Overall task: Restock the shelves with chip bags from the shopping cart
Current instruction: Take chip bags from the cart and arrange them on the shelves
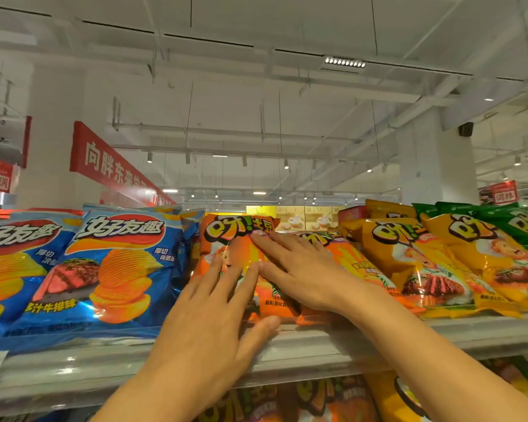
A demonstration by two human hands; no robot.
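From the head view, I judge the step in hand to be seating the orange chip bag (230, 254) upright in its row on the top shelf (317, 345). To do it well I would press evenly with both palms so the bag slides back without crumpling, keep its bottom edge behind the shelf's clear front lip, and leave its face square with the blue chip bags (116, 269) just left of it and the yellow chip bags (409, 260) to its right.

My left hand (208, 324) lies flat on the lower front of the orange bag, fingers straight and slightly spread, thumb out along the shelf lip; it holds nothing. My right hand (299, 269) reaches in from the right and rests across the bag's upper half, fingers extended toward its printed logo, pressing rather than gripping. Both forearms rise from below the shelf. The shopping cart is out of view.
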